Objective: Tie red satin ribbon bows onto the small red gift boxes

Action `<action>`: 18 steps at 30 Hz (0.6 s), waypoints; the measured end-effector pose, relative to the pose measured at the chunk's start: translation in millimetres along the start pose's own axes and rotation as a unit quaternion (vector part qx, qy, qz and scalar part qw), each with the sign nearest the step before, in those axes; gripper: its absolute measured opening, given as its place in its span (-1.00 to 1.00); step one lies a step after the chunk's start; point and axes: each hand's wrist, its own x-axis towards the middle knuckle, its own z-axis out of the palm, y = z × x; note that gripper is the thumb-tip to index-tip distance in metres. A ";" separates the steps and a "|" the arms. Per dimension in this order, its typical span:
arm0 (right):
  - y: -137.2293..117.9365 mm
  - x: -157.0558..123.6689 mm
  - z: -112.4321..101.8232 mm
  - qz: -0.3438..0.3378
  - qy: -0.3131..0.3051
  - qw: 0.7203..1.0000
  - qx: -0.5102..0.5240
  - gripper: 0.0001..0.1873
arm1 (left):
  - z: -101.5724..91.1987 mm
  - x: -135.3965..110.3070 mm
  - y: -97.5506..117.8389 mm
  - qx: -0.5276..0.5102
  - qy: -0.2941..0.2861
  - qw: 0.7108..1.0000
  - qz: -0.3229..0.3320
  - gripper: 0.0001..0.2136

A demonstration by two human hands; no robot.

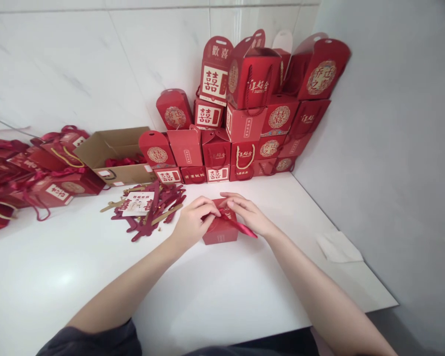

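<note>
A small red gift box [219, 231] sits on the white table [207, 291] in front of me. My left hand [194, 220] rests against its left top edge, fingers curled and pinching a red ribbon [241, 227] at the box's top. My right hand [246, 211] lies over the right side of the box top, fingers bent down onto the ribbon near the left fingertips. The ribbon's loose end trails off to the right, under my right wrist.
Stacked red gift boxes [244, 113] fill the back corner against the wall. An open cardboard carton [113, 155] and a heap of flat red bags [33, 173] lie at the left. Loose red paper strips and a card [148, 207] lie nearby. A white tissue [337, 247] lies at the right.
</note>
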 end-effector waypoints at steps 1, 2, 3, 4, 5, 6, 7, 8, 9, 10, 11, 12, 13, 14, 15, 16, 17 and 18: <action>1.0 -0.7 1.5 -0.003 -0.006 1.000 -0.007 -0.75 | 0.1 0.0 0.0 0.001 0.002 1.000 0.003 -0.80; 1.3 -1.2 3.1 -0.005 -0.009 1.000 -0.011 -0.78 | 0.3 0.0 0.0 0.001 0.004 1.000 0.007 -0.80; 1.1 -1.6 4.6 -0.007 -0.008 1.000 -0.011 -0.81 | 0.5 0.0 -0.2 0.000 0.006 1.000 0.011 -0.80; 0.8 -1.9 5.9 -0.006 -0.002 1.000 -0.010 -0.84 | 0.7 0.0 -0.5 -0.001 0.008 1.000 0.014 -0.80; 0.4 -2.1 7.0 -0.003 0.005 1.000 -0.006 -0.87 | 0.8 -0.1 -0.9 -0.002 0.009 1.000 0.017 -0.80; 0.3 -2.4 7.6 0.001 0.011 1.000 0.001 -0.88 | 0.9 -0.1 -1.4 -0.003 0.010 1.000 0.019 -0.80; 0.4 -2.6 7.9 0.004 0.018 1.000 0.011 -0.89 | 1.0 -0.1 -1.9 -0.004 0.009 1.000 0.022 -0.80; 0.7 -2.8 7.9 0.006 0.024 0.999 0.024 -0.89 | 1.1 -0.1 -2.5 -0.006 0.008 1.000 0.024 -0.80; 1.2 -3.0 7.7 0.007 0.028 0.999 0.036 -0.90 | 1.2 0.0 -3.0 -0.007 0.007 1.000 0.026 -0.80; 1.6 -3.2 7.4 0.006 0.028 0.999 0.046 -0.91 | 1.4 0.0 -3.6 -0.008 0.005 1.000 0.027 -0.80; 1.9 -3.2 7.2 0.005 0.027 0.998 0.053 -0.90 | 1.7 0.0 -4.0 -0.009 0.004 1.000 0.028 -0.80; 1.8 -3.2 7.2 0.005 0.022 0.998 0.056 -0.90 | 2.0 0.0 -4.4 -0.011 0.003 1.000 0.029 -0.79; 1.4 -3.2 7.6 0.006 0.018 0.998 0.055 -0.89 | 2.4 0.1 -4.6 -0.011 0.001 0.999 0.030 -0.79; 0.7 -3.0 8.4 0.008 0.017 0.999 0.050 -0.87 | 2.7 0.3 -4.5 -0.012 -0.002 0.999 0.031 -0.79; -0.2 -2.9 9.5 0.011 0.023 0.999 0.045 -0.86 | 2.9 0.6 -4.1 -0.013 -0.006 0.999 0.033 -0.79; -1.1 -2.8 10.8 0.013 0.034 0.999 0.040 -0.85 | 2.9 1.1 -3.4 -0.015 -0.008 0.999 0.033 -0.80; -1.9 -2.8 12.2 0.015 0.047 0.998 0.036 -0.86 | 2.6 1.7 -2.4 -0.016 -0.009 0.999 0.030 -0.82; -2.6 -2.9 13.4 0.016 0.060 0.997 0.035 -0.88 | 2.1 2.4 -1.1 -0.014 -0.005 1.000 0.021 -0.85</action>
